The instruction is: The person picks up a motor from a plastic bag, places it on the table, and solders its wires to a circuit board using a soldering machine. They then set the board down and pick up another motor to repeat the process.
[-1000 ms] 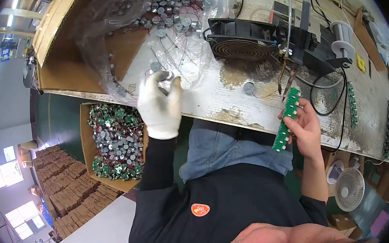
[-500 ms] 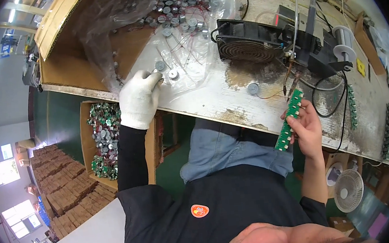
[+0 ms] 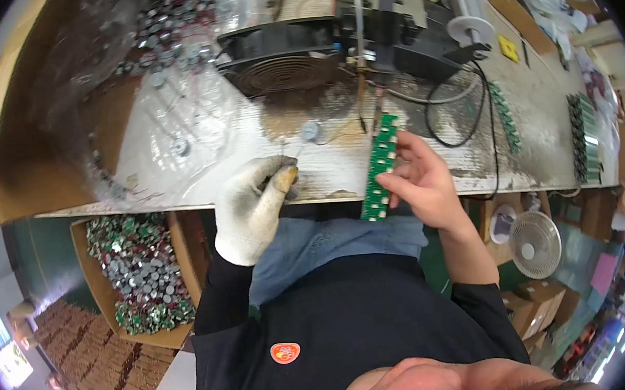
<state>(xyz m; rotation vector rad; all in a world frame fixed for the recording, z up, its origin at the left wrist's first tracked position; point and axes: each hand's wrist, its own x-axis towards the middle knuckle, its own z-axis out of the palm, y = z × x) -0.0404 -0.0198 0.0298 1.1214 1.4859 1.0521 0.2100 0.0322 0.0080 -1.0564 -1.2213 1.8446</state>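
Note:
My left hand (image 3: 246,213), in a white glove with stained fingertips, is closed in a pinch over the near table edge. A small grey part shows at its fingertips, mostly hidden by the glove. My bare right hand (image 3: 424,183) holds a long green circuit board strip (image 3: 380,169) between thumb and fingers, tilted, its far end close below the tip of the soldering stand (image 3: 362,106). A round grey motor-like disc (image 3: 310,130) with a thin wire lies on the table between the hands. Another such disc (image 3: 181,146) rests on the plastic bag.
A black fan (image 3: 279,61) stands behind the hands, with a solder wire spool (image 3: 467,15) to its right. A plastic bag (image 3: 206,122) with many wired discs (image 3: 175,15) spills from a carton (image 3: 26,149). Below it, another carton (image 3: 93,283) holds boards and discs. Board strips (image 3: 585,140) stand at right.
The view has shifted right. My left hand has left the discs on the bag and come toward the board, fingers pinched. My right hand still holds the board strip near the soldering tip.

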